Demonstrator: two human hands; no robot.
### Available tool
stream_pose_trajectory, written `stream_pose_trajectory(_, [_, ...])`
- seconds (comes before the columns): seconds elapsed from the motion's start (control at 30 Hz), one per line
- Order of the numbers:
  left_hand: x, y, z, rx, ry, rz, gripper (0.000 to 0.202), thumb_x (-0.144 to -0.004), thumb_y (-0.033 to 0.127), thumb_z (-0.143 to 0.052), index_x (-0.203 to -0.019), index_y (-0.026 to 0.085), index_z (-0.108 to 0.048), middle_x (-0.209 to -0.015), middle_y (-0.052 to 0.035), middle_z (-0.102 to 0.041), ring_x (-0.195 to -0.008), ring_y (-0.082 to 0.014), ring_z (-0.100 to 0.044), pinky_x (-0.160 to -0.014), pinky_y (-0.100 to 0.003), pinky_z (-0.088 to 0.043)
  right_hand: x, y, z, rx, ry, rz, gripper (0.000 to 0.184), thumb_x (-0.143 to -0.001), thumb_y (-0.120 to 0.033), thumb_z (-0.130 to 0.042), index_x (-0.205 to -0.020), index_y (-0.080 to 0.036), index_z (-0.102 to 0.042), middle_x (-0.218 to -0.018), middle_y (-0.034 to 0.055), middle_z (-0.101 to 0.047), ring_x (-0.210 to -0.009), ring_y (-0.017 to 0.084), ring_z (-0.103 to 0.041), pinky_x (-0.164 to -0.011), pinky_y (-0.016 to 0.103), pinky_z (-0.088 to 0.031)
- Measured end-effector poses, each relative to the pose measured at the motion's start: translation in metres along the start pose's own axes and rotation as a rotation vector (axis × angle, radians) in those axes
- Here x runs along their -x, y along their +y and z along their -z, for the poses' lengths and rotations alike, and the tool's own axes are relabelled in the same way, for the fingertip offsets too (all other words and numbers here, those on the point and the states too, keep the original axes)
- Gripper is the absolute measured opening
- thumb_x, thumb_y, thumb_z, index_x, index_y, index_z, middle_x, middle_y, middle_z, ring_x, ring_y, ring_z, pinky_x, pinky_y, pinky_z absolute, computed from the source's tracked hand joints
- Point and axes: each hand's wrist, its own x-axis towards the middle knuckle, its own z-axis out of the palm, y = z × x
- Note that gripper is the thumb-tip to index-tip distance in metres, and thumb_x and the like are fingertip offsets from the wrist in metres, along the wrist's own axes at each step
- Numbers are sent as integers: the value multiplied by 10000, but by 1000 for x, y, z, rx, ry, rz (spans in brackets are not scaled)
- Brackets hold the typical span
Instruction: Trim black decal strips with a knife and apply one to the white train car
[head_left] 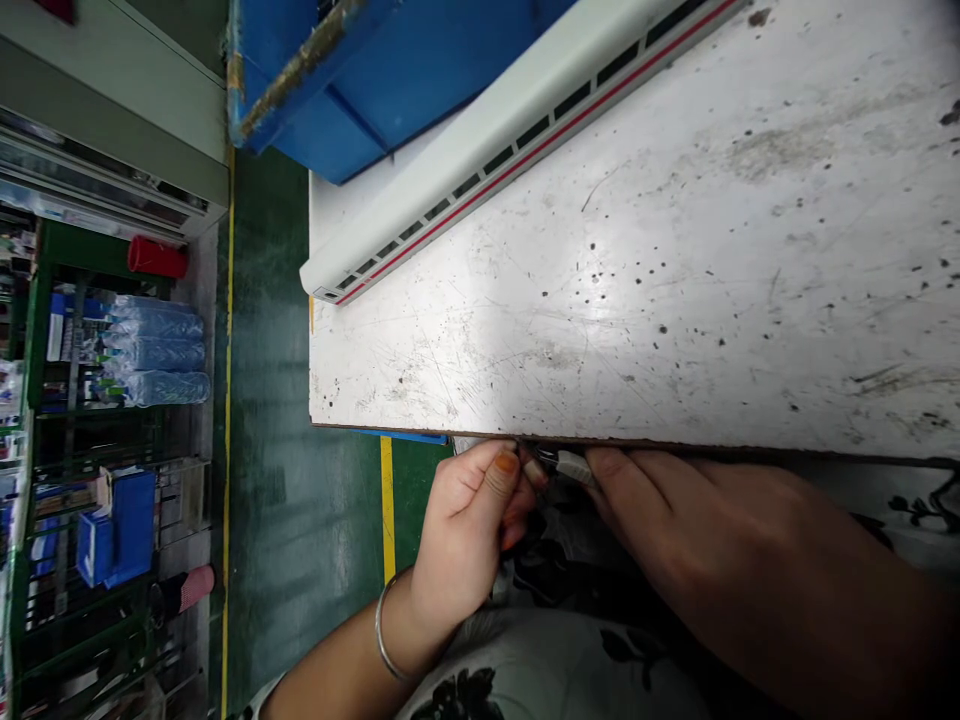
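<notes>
My left hand (469, 530), with a silver bangle on its wrist, is at the front edge of the white table (525, 350). Its thumb and fingers are closed in a pinch, and what they hold is hidden. Close beside it, my right hand (697, 530) lies along the same edge, its fingers pressed together and partly under the tabletop. Between the two hands shows a small pale grey piece (574, 467) with something dark and shiny next to it. Its kind is too small to make out. Both hands are low, in front of the patterned clothing.
A long white slotted housing (517, 150) with a red stripe lies across the table's far side. Behind it stands a blue crate (405, 80). Green floor with yellow lines runs along the left, beside a shelf holding wrapped bottles (157, 350) and blue boxes (129, 525).
</notes>
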Motion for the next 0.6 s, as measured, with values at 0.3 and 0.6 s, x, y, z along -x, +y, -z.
stream_pose_trajectory(0.3, [-1, 0, -1, -9, 15, -29, 395, -939, 485, -593, -757, 137, -637, -534, 64, -323, -459, -54, -247, -396, -163, -225, -3, -6, 5, 44, 47, -3, 387, -755, -2, -333, -818, -146, -687, -604, 82, -553, -423, 213, -509, -362, 341, -380])
stream_pose_trajectory(0.6, [-5, 5, -1, 73, -31, -33, 373, -873, 459, -681, -712, 131, -605, -519, 77, -296, -460, -46, -206, -376, -128, -243, -2, -7, 0, -8, -6, -35, 246, -763, 32, -430, -799, -171, -563, -631, 31, -521, -461, 222, -557, -414, 309, -322])
